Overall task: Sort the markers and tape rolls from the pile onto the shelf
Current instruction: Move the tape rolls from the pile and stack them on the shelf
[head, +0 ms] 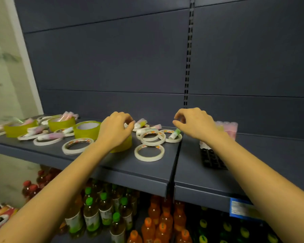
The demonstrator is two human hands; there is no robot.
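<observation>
Two bare hands reach over a dark grey shelf (112, 163). Left hand (115, 130) hovers above the pile, fingers curled in, thumb and forefinger pinched near a marker (140, 123); whether they actually grip it, cannot tell. Under the left wrist sits a wide yellow-green tape roll (125, 145), partly hidden. Right hand (195, 123) is over the seam between shelf sections, fingers bent and drawn close together, nothing clearly held.

Pile spread on the left shelf section:
- two more wide yellow-green rolls (87, 128) and (61, 122), a fourth at far left (18, 129);
- thin white tape rings lying flat, one nearest the front edge (149, 152), one left of the wrist (76, 146), a cluster overlapping by the seam (152, 137);
- markers with pastel caps scattered among the rolls, one green-capped (175, 134) resting across a ring just below the right hand, one pink (50, 136) on a ring at left.

Right section: a dark tray (211, 158) partly behind the right forearm, with pink-capped markers (226, 128) standing upright beyond it.

Below the shelf, rows of bottled drinks (147, 223), green and orange caps.
</observation>
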